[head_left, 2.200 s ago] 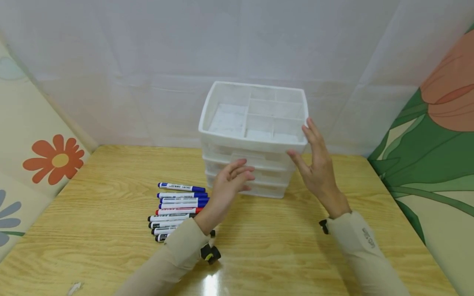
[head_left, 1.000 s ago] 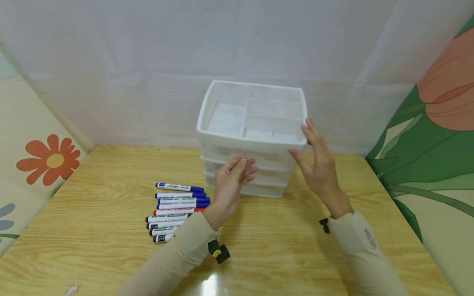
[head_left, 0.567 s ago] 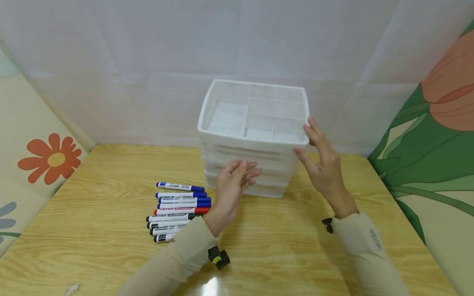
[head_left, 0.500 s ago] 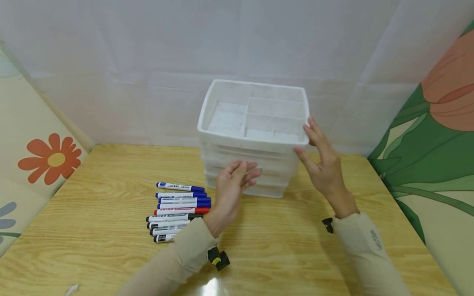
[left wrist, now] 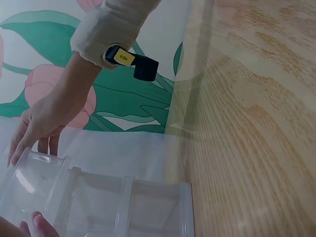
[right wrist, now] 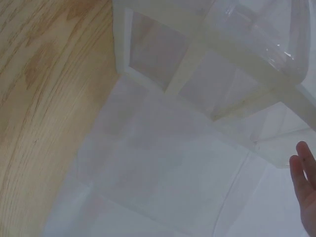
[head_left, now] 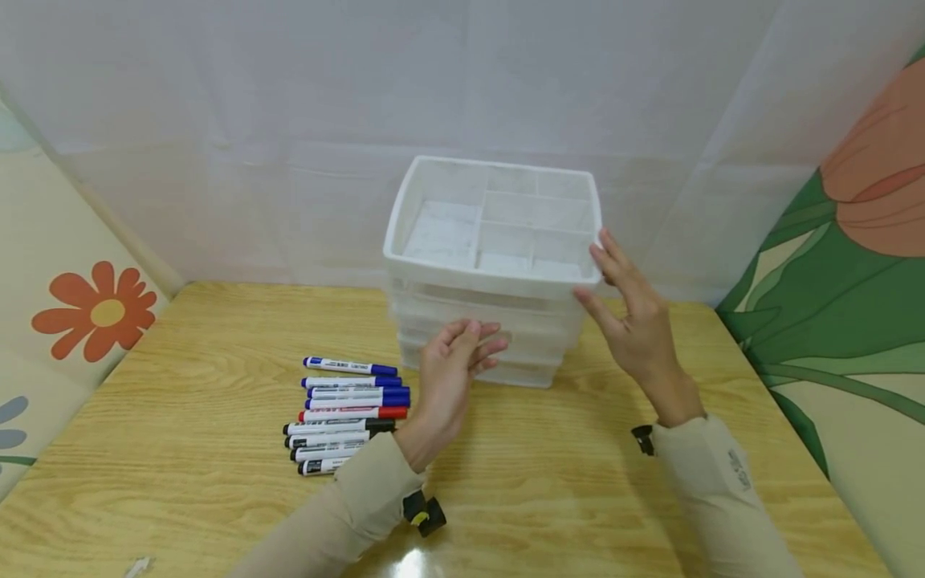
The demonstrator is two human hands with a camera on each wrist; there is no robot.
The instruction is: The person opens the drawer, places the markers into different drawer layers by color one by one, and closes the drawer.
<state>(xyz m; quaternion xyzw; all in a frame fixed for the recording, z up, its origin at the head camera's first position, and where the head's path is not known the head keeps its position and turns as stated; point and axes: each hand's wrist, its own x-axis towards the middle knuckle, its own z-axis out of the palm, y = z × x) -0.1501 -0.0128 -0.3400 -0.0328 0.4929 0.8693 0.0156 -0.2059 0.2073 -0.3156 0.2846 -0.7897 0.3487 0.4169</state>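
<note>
A white plastic drawer cabinet with a divided top tray stands at the back middle of the table. Its top drawer juts out a little past the drawers below in the left wrist view. At the front of that drawer, my left hand pinches the handle with thumb and fingers; the handle itself is mostly covered. My right hand lies against the cabinet's right front corner, its fingers fairly straight along the side and its thumb near the front. In the right wrist view, right fingertips show beside the cabinet's side.
Several whiteboard markers with blue, red and black caps lie in a row on the wooden table, left of my left hand. A white sheet hangs behind the cabinet. Flower-patterned panels flank the table.
My left hand has closed its fingers at the top drawer's front and drawn back slightly. The top drawer has slid out a little toward me. My right hand has stayed at the corner.
</note>
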